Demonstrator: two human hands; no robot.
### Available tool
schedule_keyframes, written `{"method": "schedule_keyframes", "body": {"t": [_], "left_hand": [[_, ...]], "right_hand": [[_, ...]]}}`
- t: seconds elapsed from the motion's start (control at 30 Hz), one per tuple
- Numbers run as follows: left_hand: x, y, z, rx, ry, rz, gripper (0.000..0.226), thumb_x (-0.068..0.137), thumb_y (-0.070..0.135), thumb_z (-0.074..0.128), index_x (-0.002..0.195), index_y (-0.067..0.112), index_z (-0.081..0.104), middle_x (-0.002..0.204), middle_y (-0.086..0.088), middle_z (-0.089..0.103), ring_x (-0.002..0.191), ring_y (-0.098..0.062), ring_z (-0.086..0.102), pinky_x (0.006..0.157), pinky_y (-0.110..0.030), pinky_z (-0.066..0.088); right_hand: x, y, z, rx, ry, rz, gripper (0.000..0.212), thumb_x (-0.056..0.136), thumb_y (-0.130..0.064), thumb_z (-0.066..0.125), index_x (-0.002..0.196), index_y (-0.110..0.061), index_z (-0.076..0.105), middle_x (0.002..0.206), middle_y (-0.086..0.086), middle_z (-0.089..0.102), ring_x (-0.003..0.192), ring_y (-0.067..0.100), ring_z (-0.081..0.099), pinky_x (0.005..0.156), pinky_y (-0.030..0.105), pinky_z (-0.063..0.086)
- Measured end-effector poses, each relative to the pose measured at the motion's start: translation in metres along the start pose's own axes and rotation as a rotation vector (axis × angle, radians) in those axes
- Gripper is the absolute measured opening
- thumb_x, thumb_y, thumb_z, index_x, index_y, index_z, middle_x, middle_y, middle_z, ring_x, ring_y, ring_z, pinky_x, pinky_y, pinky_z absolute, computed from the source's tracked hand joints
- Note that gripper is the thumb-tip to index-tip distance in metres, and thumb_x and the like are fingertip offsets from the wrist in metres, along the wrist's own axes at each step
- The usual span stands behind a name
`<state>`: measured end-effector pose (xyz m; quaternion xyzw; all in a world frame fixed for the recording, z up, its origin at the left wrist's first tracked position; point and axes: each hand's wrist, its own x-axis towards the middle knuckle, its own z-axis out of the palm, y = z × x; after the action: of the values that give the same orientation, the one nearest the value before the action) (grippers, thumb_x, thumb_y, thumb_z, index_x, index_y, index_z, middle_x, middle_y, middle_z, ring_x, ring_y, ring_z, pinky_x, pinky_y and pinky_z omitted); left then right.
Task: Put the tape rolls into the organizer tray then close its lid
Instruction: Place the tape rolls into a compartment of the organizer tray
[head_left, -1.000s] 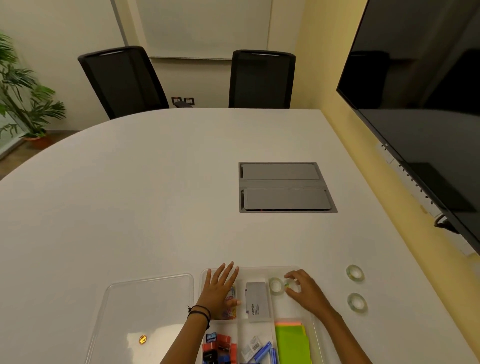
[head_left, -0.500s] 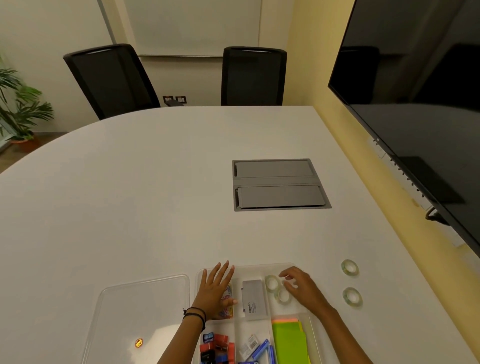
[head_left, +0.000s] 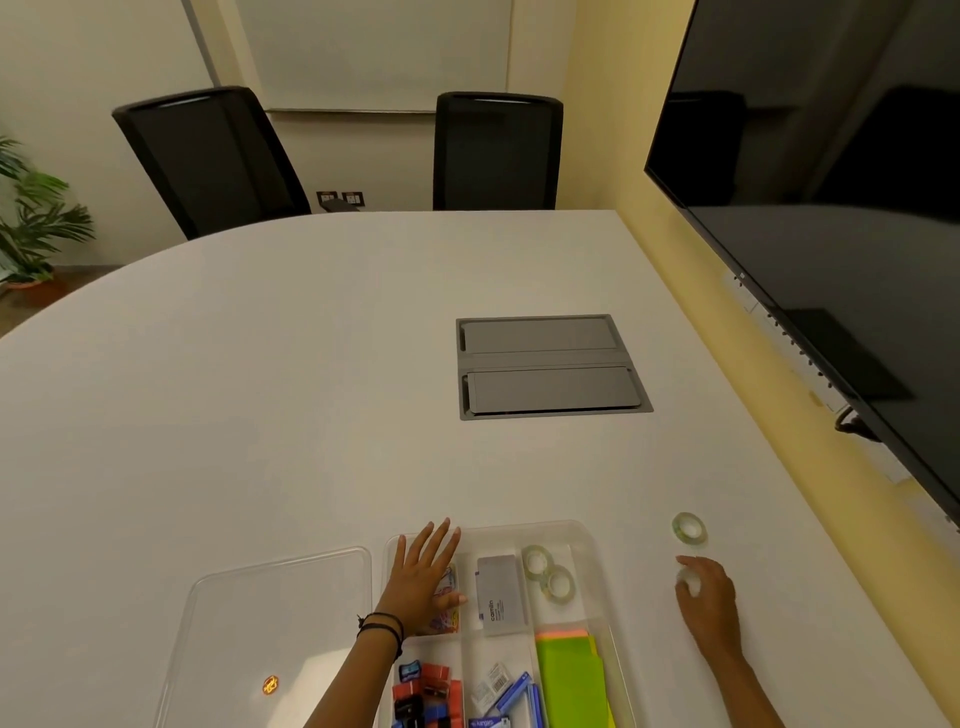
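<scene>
The clear organizer tray (head_left: 586, 535) lies at the table's near edge, and two clear tape rolls (head_left: 548, 570) rest in its far right compartment. My left hand (head_left: 423, 579) lies flat, fingers spread, on the tray's far left compartment. To the right of the tray, my right hand (head_left: 709, 597) covers a tape roll (head_left: 687, 577) on the table, its fingers curled over it. Another tape roll (head_left: 689, 528) sits on the table just beyond that hand. The clear lid (head_left: 270, 618) lies flat to the left of the tray.
The tray also holds a grey box (head_left: 500, 592), green and orange notes (head_left: 569, 675), red and black clips (head_left: 426, 691) and blue items. A grey cable hatch (head_left: 550, 366) is set in the table's middle. A dark screen (head_left: 831, 208) hangs on the right wall. Two black chairs (head_left: 496, 150) stand beyond.
My right hand let go of a tape roll in the tray's far right compartment and moved right onto a roll on the table. The left hand stayed put.
</scene>
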<state>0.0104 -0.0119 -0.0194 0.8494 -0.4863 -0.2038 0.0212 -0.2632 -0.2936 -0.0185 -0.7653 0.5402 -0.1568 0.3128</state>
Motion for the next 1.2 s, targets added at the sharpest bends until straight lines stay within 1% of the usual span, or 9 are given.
{"method": "schedule_keyframes", "body": {"t": [0.07, 0.17, 0.3, 0.5, 0.6, 0.8, 0.93, 1.13, 1.2], "left_hand": [[-0.001, 0.001, -0.002, -0.043, 0.032, 0.021, 0.089, 0.085, 0.060, 0.048, 0.119, 0.059, -0.034, 0.148, -0.016, -0.022, 0.140, -0.034, -0.018, 0.108, -0.048, -0.019], [-0.002, 0.002, -0.001, -0.075, 0.048, 0.018, 0.083, 0.085, 0.058, 0.051, 0.125, 0.052, -0.023, 0.154, -0.016, -0.013, 0.143, -0.036, -0.012, 0.108, -0.050, -0.019], [-0.001, 0.001, 0.001, -0.034, 0.035, -0.002, 0.099, 0.086, 0.061, 0.044, 0.105, 0.056, -0.053, 0.148, -0.018, -0.024, 0.142, -0.033, -0.017, 0.105, -0.045, -0.022], [-0.001, 0.000, 0.002, -0.057, 0.031, 0.006, 0.101, 0.086, 0.060, 0.046, 0.104, 0.056, -0.053, 0.151, -0.017, -0.021, 0.143, -0.028, -0.015, 0.105, -0.045, -0.022], [-0.001, 0.001, 0.002, -0.068, 0.063, 0.026, 0.094, 0.085, 0.057, 0.051, 0.109, 0.066, -0.040, 0.152, -0.019, -0.015, 0.143, -0.036, -0.010, 0.107, -0.050, -0.019], [-0.001, 0.001, 0.000, -0.061, 0.019, -0.005, 0.086, 0.086, 0.059, 0.048, 0.131, 0.045, -0.024, 0.153, -0.018, -0.016, 0.143, -0.036, -0.011, 0.110, -0.053, -0.016], [0.001, -0.001, 0.003, -0.036, -0.015, -0.039, 0.094, 0.086, 0.063, 0.043, 0.144, 0.016, -0.014, 0.152, -0.015, -0.021, 0.145, -0.031, -0.011, 0.110, -0.049, -0.018], [0.002, -0.001, 0.003, -0.031, -0.021, -0.045, 0.093, 0.086, 0.062, 0.043, 0.144, 0.016, -0.013, 0.147, -0.017, -0.026, 0.145, -0.030, -0.012, 0.111, -0.048, -0.016], [0.000, 0.001, 0.001, -0.050, 0.003, -0.021, 0.091, 0.086, 0.061, 0.045, 0.142, 0.032, -0.021, 0.143, -0.019, -0.028, 0.145, -0.029, -0.011, 0.111, -0.044, -0.022]], "right_hand": [[-0.003, 0.005, 0.001, -0.081, -0.053, 0.062, 0.044, 0.082, 0.005, 0.063, 0.124, -0.004, 0.057, 0.139, 0.026, 0.044, 0.127, 0.044, 0.039, 0.105, 0.052, 0.039], [-0.009, 0.009, 0.005, -0.118, -0.129, 0.089, 0.054, 0.082, -0.001, 0.066, 0.133, -0.008, 0.048, 0.147, 0.026, 0.032, 0.133, 0.044, 0.032, 0.109, 0.053, 0.033], [-0.018, 0.012, 0.010, -0.080, -0.074, 0.080, 0.043, 0.077, 0.007, 0.067, 0.118, -0.002, 0.059, 0.135, 0.027, 0.042, 0.117, 0.045, 0.049, 0.098, 0.051, 0.046], [-0.031, 0.002, 0.012, -0.171, -0.065, 0.045, 0.023, 0.075, 0.004, 0.069, 0.091, -0.009, 0.057, 0.110, 0.018, 0.052, 0.095, 0.038, 0.056, 0.074, 0.042, 0.053], [-0.030, -0.008, 0.014, -0.197, -0.129, 0.036, 0.032, 0.074, -0.003, 0.071, 0.086, -0.015, 0.043, 0.104, 0.016, 0.054, 0.092, 0.035, 0.056, 0.068, 0.035, 0.046], [-0.023, -0.049, 0.020, 0.369, -0.336, 0.204, 0.045, 0.082, -0.011, 0.071, 0.118, -0.014, 0.043, 0.102, 0.012, 0.053, 0.090, 0.025, 0.055, 0.076, 0.032, 0.044], [-0.025, -0.077, 0.021, 0.561, -0.485, 0.113, 0.034, 0.091, -0.007, 0.058, 0.121, -0.022, 0.049, 0.093, 0.007, 0.057, 0.087, 0.019, 0.062, 0.072, 0.025, 0.053], [-0.041, -0.096, 0.040, 0.242, -0.689, -0.146, 0.033, 0.082, -0.015, 0.069, 0.106, -0.033, 0.057, 0.095, -0.001, 0.051, 0.078, 0.010, 0.055, 0.069, 0.012, 0.050], [-0.045, -0.098, 0.048, 0.123, -0.722, -0.205, 0.032, 0.080, -0.019, 0.070, 0.102, -0.036, 0.053, 0.095, -0.003, 0.048, 0.075, 0.005, 0.052, 0.066, 0.007, 0.046]]}}
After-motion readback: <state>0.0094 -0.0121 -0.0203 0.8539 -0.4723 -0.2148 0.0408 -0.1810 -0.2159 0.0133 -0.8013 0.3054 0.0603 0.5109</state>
